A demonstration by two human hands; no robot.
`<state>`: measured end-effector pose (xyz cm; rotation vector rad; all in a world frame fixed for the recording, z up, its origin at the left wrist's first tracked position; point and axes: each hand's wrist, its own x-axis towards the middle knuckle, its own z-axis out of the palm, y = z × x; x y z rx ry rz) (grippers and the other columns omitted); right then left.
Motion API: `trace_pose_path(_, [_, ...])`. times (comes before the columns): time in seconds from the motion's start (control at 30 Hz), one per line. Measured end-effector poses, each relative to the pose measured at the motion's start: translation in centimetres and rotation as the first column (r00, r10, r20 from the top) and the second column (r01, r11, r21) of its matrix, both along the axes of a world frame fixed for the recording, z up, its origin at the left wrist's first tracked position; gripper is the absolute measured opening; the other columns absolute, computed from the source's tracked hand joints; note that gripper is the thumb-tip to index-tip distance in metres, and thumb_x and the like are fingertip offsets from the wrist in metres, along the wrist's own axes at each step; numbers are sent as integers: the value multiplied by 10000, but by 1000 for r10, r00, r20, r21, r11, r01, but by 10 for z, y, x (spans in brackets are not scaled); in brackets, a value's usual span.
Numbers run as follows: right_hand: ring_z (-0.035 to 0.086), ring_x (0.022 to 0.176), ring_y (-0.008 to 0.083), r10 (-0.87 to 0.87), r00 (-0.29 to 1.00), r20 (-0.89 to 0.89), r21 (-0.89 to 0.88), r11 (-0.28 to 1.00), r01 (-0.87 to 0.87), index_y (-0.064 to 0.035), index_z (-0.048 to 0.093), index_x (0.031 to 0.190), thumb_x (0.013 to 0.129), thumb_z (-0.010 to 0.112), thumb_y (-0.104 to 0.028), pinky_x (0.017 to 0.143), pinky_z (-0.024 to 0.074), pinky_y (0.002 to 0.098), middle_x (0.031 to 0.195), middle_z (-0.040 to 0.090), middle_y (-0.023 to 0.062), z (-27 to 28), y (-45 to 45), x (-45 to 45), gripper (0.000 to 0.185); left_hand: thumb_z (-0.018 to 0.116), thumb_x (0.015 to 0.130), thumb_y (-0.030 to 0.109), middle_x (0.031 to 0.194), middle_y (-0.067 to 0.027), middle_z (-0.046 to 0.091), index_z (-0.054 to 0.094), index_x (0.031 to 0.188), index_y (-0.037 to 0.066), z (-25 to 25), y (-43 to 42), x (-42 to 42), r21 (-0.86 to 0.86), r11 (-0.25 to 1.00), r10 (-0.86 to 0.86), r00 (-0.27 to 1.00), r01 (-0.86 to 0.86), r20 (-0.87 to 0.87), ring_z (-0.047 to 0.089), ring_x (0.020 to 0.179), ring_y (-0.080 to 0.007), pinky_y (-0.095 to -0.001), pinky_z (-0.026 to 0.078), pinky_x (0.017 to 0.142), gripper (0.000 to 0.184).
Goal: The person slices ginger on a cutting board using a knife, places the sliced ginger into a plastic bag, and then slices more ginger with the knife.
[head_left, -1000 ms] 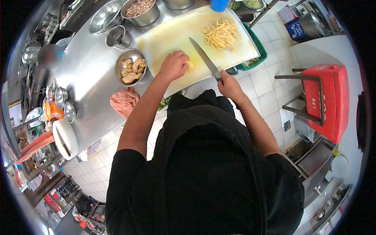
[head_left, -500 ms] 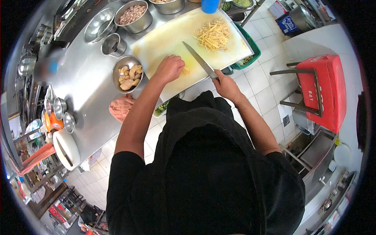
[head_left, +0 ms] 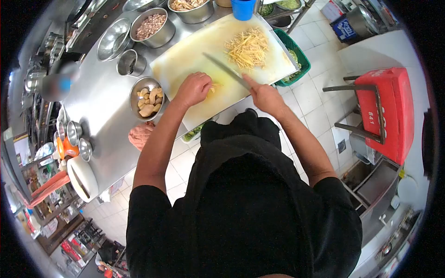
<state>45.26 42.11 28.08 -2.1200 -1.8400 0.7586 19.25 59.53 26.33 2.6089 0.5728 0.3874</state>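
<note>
My right hand [head_left: 268,98] grips the handle of a large kitchen knife [head_left: 223,67], with the index finger stretched along its spine. The blade slants up and left over the cutting board [head_left: 181,60], seen nearly edge-on. On the board, my left hand [head_left: 194,89] is curled closed, apart from the blade. A few pale yellow strips [head_left: 213,88] lie just beside its fingers; whatever is under them is hidden. Beyond the knife sits a pile of thin ginger shreds [head_left: 247,48]. Left of my left hand, a steel bowl [head_left: 133,103] holds knobby peeled ginger pieces [head_left: 150,99].
Steel pots [head_left: 160,37] of chopped food and a blue cup [head_left: 243,9] line the far side. A small steel pot [head_left: 131,63] and a pink cloth [head_left: 140,135] are at left. A green basket [head_left: 303,62] sits beyond the board's right edge; a red box [head_left: 389,106] stands farther right.
The knife has turned so its blade shows thinner, its tip shifted left and slightly down. My right index finger now extends along it. My left hand has moved slightly left and down.
</note>
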Motion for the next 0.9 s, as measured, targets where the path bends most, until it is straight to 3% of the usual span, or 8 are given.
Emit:
trace_pose_path(0.2, [726, 864, 452, 26, 996, -83, -61, 998, -31, -279, 399, 1615, 1016, 554, -197, 823, 576, 575, 939, 734, 272, 0, 22, 33, 624, 683, 916, 131, 928, -169, 682, 661, 956, 26, 4, 2, 23, -167, 967, 175, 978, -192, -109, 671, 896, -384, -454, 538, 814, 114])
trace_pose_path(0.37, [719, 856, 465, 86, 991, -103, -99, 990, -96, -269, 403, 1612, 1020, 552, -198, 818, 575, 576, 927, 731, 279, -3, 26, 61, 615, 667, 944, 138, 900, -160, 697, 666, 1004, 14, -3, 9, 36, -328, 892, 251, 945, -311, -211, 681, 814, -298, -395, 544, 770, 138])
trace_pose_path(0.5, [714, 857, 474, 64, 990, -123, -31, 997, -68, -251, 401, 1612, 1020, 544, -186, 816, 570, 570, 922, 723, 293, -11, 19, 56, 613, 666, 959, 137, 861, -113, 695, 671, 1013, 16, -7, 17, 30, -381, 854, 260, 925, -354, -276, 643, 768, -200, -364, 535, 737, 133])
trace_pose_path(0.67, [708, 890, 482, -1, 983, -181, 117, 993, 23, -228, 431, 1594, 1008, 553, -161, 833, 557, 573, 947, 711, 319, -32, -2, 43, 602, 679, 966, 139, 844, -61, 684, 677, 1010, 24, -20, 31, 19, -474, 813, 266, 940, -337, -212, 615, 765, -158, -350, 527, 727, 123])
trace_pose_path(0.9, [708, 946, 482, -75, 943, -325, -83, 995, 51, -196, 472, 1571, 986, 612, -124, 877, 566, 518, 1025, 715, 313, 24, -53, 29, 606, 695, 968, 163, 837, -55, 676, 677, 1004, 26, -43, 43, -11, -522, 768, 379, 920, -371, -97, 609, 763, -142, -333, 521, 722, 143])
